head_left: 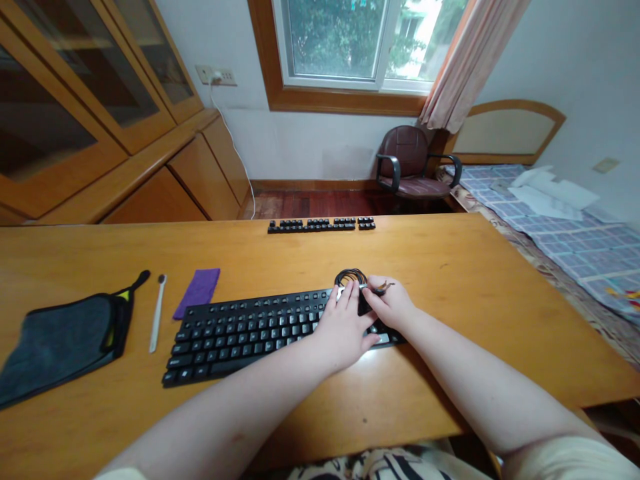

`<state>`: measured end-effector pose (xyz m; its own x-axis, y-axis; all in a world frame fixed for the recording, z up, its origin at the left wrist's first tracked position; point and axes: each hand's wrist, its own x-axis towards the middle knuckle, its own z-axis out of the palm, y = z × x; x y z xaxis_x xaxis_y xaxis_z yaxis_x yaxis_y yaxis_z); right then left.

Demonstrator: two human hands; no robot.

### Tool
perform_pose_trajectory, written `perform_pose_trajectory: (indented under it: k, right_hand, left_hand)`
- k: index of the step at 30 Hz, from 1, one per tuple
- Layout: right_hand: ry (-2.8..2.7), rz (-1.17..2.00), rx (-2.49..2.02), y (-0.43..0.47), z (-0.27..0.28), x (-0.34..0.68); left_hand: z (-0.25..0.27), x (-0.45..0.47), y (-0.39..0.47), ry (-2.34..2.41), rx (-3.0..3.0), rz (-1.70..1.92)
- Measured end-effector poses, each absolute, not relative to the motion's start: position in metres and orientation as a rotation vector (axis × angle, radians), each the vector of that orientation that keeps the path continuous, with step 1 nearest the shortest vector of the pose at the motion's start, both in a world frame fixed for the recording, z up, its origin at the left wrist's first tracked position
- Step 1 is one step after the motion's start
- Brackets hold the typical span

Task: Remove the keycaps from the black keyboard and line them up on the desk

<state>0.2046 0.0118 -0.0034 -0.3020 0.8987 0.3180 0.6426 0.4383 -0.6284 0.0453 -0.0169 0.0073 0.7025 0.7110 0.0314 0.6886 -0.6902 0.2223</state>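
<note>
A black keyboard (250, 333) lies on the wooden desk, its top rows showing bare switch posts without keycaps. My left hand (345, 327) rests with fingers stretched over the keyboard's right part, hiding keys there. Just right of it, my right hand (390, 303) is closed at the keyboard's upper right corner. A thin dark tool with a pointed end (384, 288) sticks out of that hand; its working end is hidden. Behind both hands sits a coiled black cable (351, 275). Loose black keycaps (320, 225) stand in two rows along the desk's far edge.
Left of the keyboard lie a folded purple cloth (197, 293), a toothbrush (158, 313) with a white handle and a grey cloth (65, 340) with a dark-edged pouch. Beyond the desk (475, 293) are an office chair (413, 163), a bed (565, 213) and a cabinet (165, 193).
</note>
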Motion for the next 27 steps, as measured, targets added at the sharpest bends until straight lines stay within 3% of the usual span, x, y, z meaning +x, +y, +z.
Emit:
perform_pose_trajectory:
  k: [8,19,27]
  right_hand:
    - [-2.027,0.549,-1.380,0.012,0.005,0.206]
    - [-2.125,-0.002,-1.660,0.000,0.001,0.182]
    - [-2.137,-0.038,-1.500,0.003,-0.007,0.188]
  left_hand:
    - [0.006,0.045,-0.017,1.140,2.716,0.187]
    - [0.003,0.046,-0.016,1.141,2.714,0.142]
    - [0.007,0.046,-0.017,1.156,2.717,0.139]
